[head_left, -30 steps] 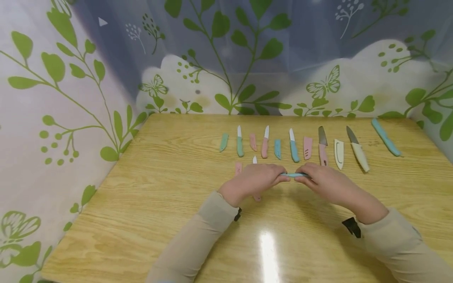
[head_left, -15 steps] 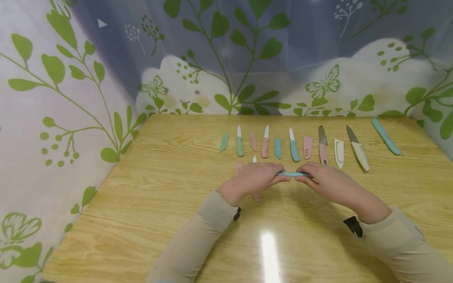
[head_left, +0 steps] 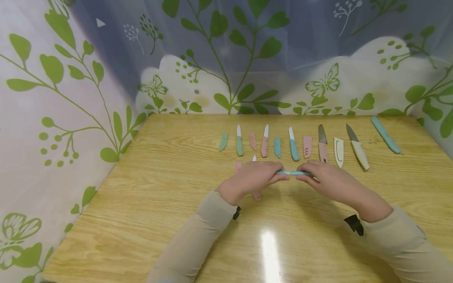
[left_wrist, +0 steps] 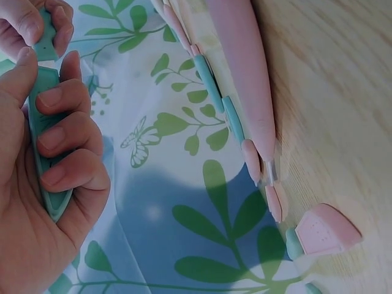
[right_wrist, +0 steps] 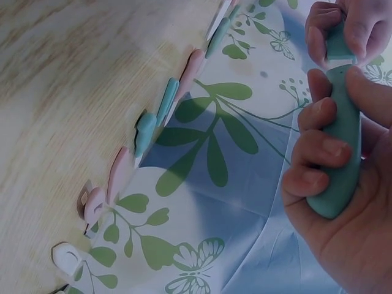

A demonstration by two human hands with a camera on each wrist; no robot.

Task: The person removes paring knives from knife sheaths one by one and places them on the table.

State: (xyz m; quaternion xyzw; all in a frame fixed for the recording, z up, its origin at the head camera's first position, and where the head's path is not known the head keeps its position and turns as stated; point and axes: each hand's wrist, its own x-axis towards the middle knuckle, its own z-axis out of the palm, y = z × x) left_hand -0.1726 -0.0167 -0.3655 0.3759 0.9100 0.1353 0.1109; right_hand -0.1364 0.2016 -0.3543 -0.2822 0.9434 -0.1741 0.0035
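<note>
A light blue knife is held level above the table between both hands. My left hand [head_left: 253, 176] grips its sheath [left_wrist: 46, 135], fingers curled along one side. My right hand [head_left: 334, 184] wraps round the knife's smooth handle [right_wrist: 340, 153], with the thumb near its front end. Between sheath and handle shows a narrow pale gap; the rest of the blade is hidden in the sheath. Below my left hand lies a pink knife [head_left: 256, 195], its middle covered by that hand. Its neighbour, a pink sheath [head_left: 238, 166], is partly hidden too.
Along the back of the wooden table [head_left: 159, 177] runs a row of knives and sheaths, among them a green knife [head_left: 240, 145], a blue knife [head_left: 293, 149] and a cream-handled knife [head_left: 360, 155]. A long light blue piece [head_left: 386, 135] lies far right. Leaf-patterned cloth [head_left: 247, 59] hangs behind.
The sheath and handle have drawn slightly apart, and a pale gap now shows between them. My right hand has shifted a little to the right; the knives on the table stay put.
</note>
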